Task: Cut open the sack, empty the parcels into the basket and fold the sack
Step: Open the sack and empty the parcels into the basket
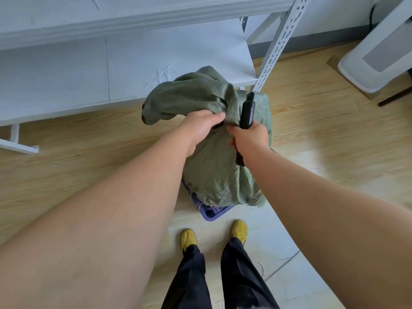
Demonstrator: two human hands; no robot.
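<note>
- The green sack (214,166) hangs over the basket (211,214), near the middle of the view; its frayed lower edge drapes into the basket and hides what is inside.
- The top of the sack is bunched and folds over toward 10 o'clock.
- Only the purple near corner of the basket shows, at 6 o'clock from the sack, standing on the floor (323,121).
- The left hand (201,128) grips the bunched cloth at the top of the sack, with the fingers curled into the folds.
- The right hand (250,138) is closed around a black cutter (247,112), which points up toward 12 o'clock and lies against the sack; this hand also touches the cloth.
- Two yellow shoes (239,230) and dark trousers (243,275) are at 6 o'clock, just behind the basket.
- The floor is light wood planks; near the feet it looks paler, and a thin thread lies there.
- A white metal rack (124,70) fills 10 to 12 o'clock, with a perforated post (275,52) at 1 o'clock close behind the sack.
- At 2 o'clock a white appliance (376,54) stands near the wall, well apart from the sack.
</note>
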